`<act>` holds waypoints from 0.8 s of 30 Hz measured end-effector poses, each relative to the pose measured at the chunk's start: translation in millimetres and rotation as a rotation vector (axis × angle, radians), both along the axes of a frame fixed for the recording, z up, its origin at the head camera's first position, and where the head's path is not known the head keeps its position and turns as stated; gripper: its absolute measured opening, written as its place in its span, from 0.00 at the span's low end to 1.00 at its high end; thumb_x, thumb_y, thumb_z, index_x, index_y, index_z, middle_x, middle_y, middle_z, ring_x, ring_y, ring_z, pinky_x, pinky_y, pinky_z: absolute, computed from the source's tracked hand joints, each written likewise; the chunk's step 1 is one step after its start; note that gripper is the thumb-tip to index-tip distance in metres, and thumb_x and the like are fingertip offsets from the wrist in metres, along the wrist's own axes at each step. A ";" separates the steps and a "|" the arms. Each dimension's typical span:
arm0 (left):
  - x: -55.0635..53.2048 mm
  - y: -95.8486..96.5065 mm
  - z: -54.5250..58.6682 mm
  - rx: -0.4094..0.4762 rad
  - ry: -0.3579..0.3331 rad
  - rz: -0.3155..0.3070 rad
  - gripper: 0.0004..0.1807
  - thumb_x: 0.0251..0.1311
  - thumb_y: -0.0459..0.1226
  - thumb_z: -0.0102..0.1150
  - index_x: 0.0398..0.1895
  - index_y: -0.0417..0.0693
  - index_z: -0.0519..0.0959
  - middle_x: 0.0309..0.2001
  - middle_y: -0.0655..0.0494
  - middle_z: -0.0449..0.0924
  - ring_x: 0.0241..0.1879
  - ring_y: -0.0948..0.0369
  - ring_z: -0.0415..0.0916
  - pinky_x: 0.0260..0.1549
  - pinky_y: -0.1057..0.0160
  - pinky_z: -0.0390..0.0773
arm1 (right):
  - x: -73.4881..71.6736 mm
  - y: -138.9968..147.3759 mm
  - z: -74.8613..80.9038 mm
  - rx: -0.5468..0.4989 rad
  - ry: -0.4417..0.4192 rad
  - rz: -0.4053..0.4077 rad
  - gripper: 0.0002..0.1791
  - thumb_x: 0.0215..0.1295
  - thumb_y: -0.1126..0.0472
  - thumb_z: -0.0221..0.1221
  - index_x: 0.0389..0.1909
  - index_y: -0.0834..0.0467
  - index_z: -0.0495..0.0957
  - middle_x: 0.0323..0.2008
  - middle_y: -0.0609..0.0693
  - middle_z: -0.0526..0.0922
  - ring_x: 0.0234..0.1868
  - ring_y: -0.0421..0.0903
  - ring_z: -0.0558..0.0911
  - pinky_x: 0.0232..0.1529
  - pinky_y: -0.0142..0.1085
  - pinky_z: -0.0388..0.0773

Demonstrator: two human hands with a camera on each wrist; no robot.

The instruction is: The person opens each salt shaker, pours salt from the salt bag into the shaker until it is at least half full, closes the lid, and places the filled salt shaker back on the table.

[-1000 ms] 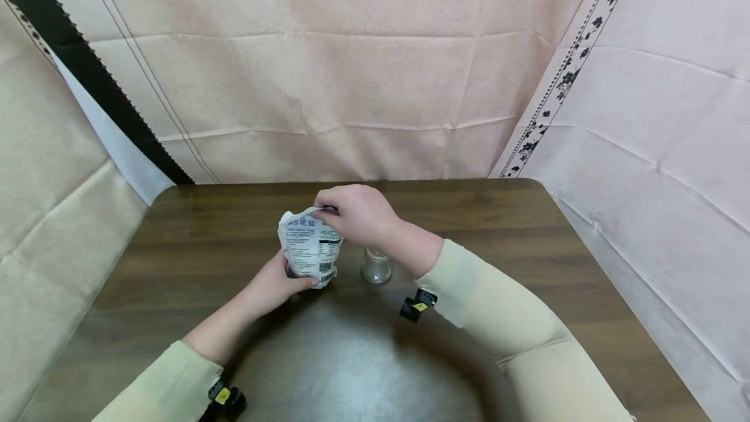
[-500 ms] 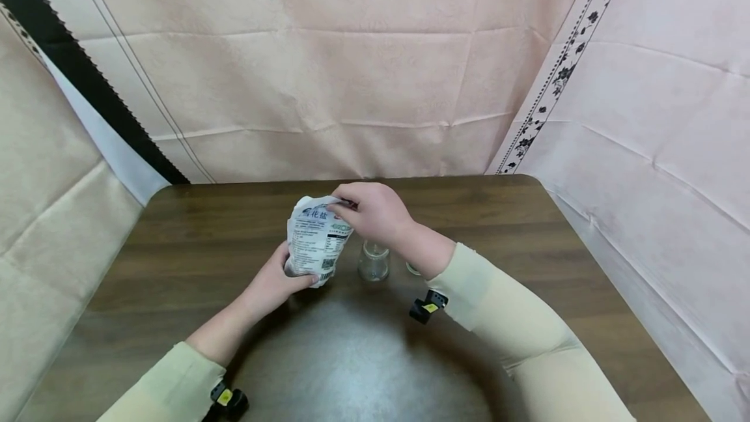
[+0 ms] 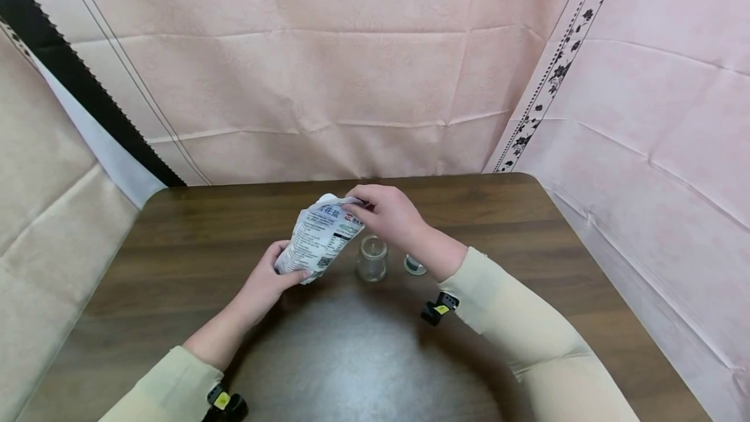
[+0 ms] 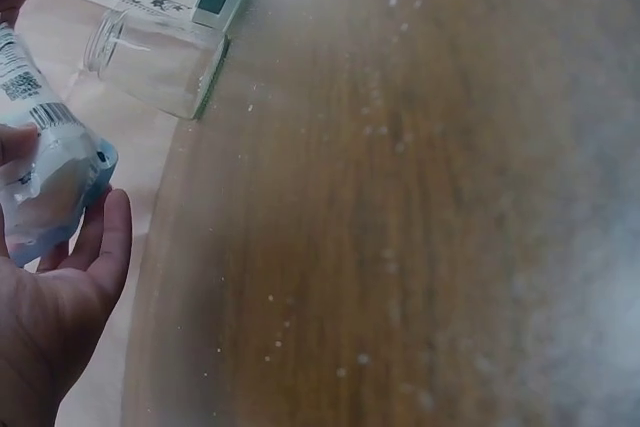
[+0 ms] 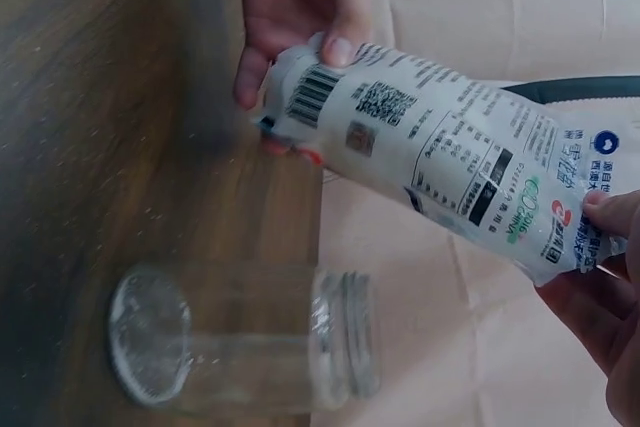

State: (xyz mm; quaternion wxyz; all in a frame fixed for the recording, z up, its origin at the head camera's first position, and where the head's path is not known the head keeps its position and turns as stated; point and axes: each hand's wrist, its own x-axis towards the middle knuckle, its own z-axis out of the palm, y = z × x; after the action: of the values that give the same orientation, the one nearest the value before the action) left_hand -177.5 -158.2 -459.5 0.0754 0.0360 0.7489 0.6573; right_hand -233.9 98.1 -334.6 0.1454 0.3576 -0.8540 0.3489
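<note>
Gripping the tilted bag (image 3: 321,238) low down, the left hand (image 3: 263,283) supports it just left of the open jar (image 3: 372,262), while the right hand (image 3: 391,215) pinches its top. Tilting slowly with the base held firm seems wise. White specks (image 4: 363,358) dot the brown table (image 3: 504,220); pale cloth (image 3: 381,83) hangs beyond.

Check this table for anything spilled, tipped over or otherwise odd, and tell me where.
Small white specks lie scattered across the wooden table, clearest in the left wrist view. They look like a minor spill, though of what I cannot confirm. The glass jar stands upright, not tipped.
</note>
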 end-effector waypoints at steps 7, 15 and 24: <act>2.5 -0.6 2.1 0.078 -0.050 0.027 0.33 0.60 0.31 0.67 0.67 0.39 0.63 0.56 0.46 0.75 0.48 0.63 0.76 0.45 0.67 0.77 | -3.1 8.1 -7.5 0.030 -0.030 -0.008 0.03 0.66 0.59 0.65 0.39 0.52 0.84 0.33 0.42 0.83 0.31 0.38 0.76 0.34 0.33 0.74; 3.6 -2.4 -0.4 0.245 -0.057 0.029 0.27 0.63 0.29 0.62 0.62 0.40 0.63 0.51 0.54 0.78 0.47 0.62 0.78 0.44 0.65 0.79 | -5.3 14.6 -16.7 0.066 -0.017 -0.048 0.04 0.69 0.58 0.63 0.41 0.51 0.83 0.33 0.43 0.83 0.29 0.38 0.76 0.31 0.33 0.74; 3.4 -6.4 -6.0 0.258 0.000 0.010 0.23 0.65 0.30 0.61 0.60 0.46 0.65 0.49 0.58 0.79 0.45 0.63 0.78 0.43 0.65 0.78 | -6.0 20.4 -26.4 0.115 -0.064 -0.090 0.04 0.71 0.56 0.61 0.41 0.51 0.80 0.29 0.43 0.81 0.25 0.39 0.75 0.26 0.33 0.70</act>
State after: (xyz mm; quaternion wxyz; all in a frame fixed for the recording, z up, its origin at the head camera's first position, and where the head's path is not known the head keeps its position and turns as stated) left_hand -174.2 -164.6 -465.4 0.0672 0.0415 0.6585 0.7485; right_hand -239.9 118.6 -360.9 0.1125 0.3152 -0.8920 0.3037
